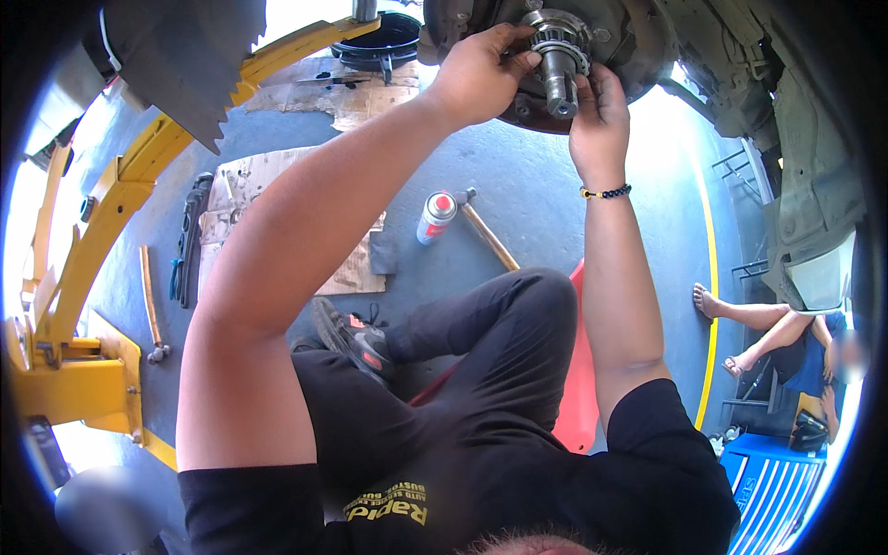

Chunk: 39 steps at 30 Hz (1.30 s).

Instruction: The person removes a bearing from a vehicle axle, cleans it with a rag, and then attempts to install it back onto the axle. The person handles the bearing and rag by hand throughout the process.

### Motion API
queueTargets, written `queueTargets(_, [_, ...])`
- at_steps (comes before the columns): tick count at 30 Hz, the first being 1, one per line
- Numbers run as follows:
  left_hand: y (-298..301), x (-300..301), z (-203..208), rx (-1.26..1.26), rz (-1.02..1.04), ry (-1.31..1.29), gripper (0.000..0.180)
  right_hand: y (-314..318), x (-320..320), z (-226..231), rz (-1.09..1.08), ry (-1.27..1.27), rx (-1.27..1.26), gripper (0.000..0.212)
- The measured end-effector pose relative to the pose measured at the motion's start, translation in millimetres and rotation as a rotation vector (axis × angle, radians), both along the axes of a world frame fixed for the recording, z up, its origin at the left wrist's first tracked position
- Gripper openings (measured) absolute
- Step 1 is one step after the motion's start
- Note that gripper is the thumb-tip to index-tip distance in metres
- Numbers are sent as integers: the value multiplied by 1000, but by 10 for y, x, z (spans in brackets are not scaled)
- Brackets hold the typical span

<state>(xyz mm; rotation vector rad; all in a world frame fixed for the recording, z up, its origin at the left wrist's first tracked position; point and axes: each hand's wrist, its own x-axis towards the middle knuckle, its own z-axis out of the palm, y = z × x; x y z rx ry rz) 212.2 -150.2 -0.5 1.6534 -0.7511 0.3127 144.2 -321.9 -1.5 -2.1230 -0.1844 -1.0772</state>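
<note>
A metal spindle (559, 85) juts toward me from the greasy, dark wheel hub assembly (634, 42) at the top of the view. Around the spindle sits a roller bearing (558, 36), its rollers partly showing behind a pale ring. My left hand (481, 76) grips the bearing's left edge between thumb and fingers. On the lower right side, my right hand (601, 116) has its fingertips closed at the bearing's rim, beside the spindle; their exact contact is partly hidden. A beaded bracelet (606, 192) circles my right wrist.
A yellow lifting frame (120, 203) stands at left. On the floor are a spray can (437, 217), a hammer (488, 236), another hammer (151, 301), cardboard (356, 273) and a black pan (377, 39). A person (786, 338) sits at right near a blue tool cabinet (772, 481).
</note>
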Motion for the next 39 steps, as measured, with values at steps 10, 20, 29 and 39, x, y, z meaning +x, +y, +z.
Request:
queueTargets(10, [19, 50, 10, 16, -7, -25, 39, -55, 66, -16, 115, -20, 94, 39])
queueTargets(20, [-229, 37, -53, -335, -144, 142, 48, -56, 222, 124, 240, 64, 247, 63])
queueTargets(29, [-397, -337, 215, -642, -268, 559, 42, 53, 216, 235, 169, 6, 189, 56])
queueTargets(39, [-460, -214, 52, -599, -225, 399, 40, -47, 219, 162, 140, -20, 123, 50])
